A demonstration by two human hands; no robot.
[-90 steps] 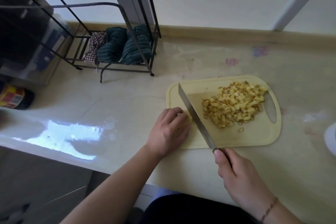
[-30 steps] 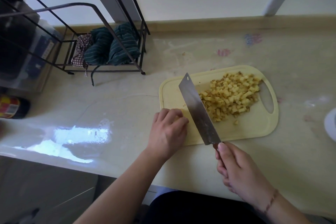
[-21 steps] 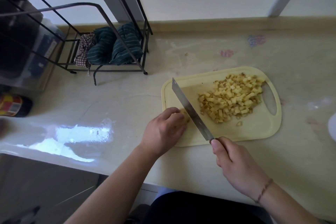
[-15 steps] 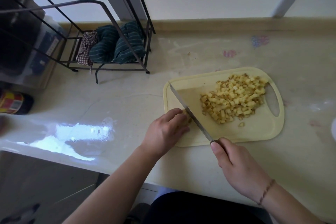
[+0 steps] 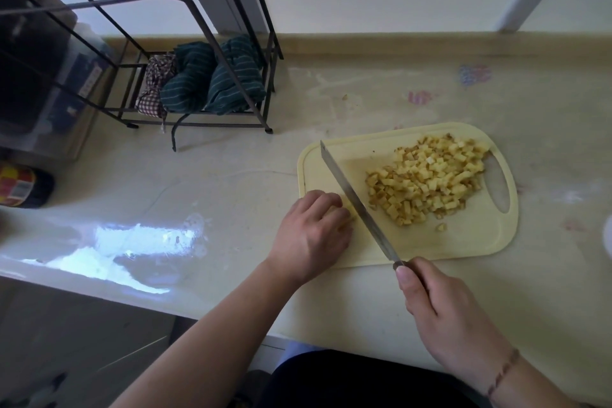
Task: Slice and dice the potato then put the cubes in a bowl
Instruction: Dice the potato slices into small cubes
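My right hand (image 5: pixel 443 315) grips the handle of the knife (image 5: pixel 357 205); its fingers are curled fully round the handle and the thumb lies along the top, pointing toward the blade. The blade runs diagonally across the cutting board (image 5: pixel 463 242), tip toward the far left corner, edge down at the board surface.

My left hand (image 5: pixel 313 235) rests on the near left part of the board, just beside the blade. Its fingers are curled downward over a small remaining piece of potato (image 5: pixel 349 209), of which only a pale sliver shows between the fingertips and the blade. How firmly that piece is held cannot be told.

The diced potato cubes (image 5: pixel 427 182) lie in a loose heap on the right half of the board, on the far side of the blade from my left hand. One stray cube (image 5: pixel 441 227) lies apart from the heap, nearer to me.

The board lies flat on the pale bench (image 5: pixel 231 192). A black wire rack (image 5: pixel 198 76) stands at the back left of the bench, holding folded striped cloths (image 5: pixel 215 79). A dark jar (image 5: pixel 23 187) lies at the left edge.
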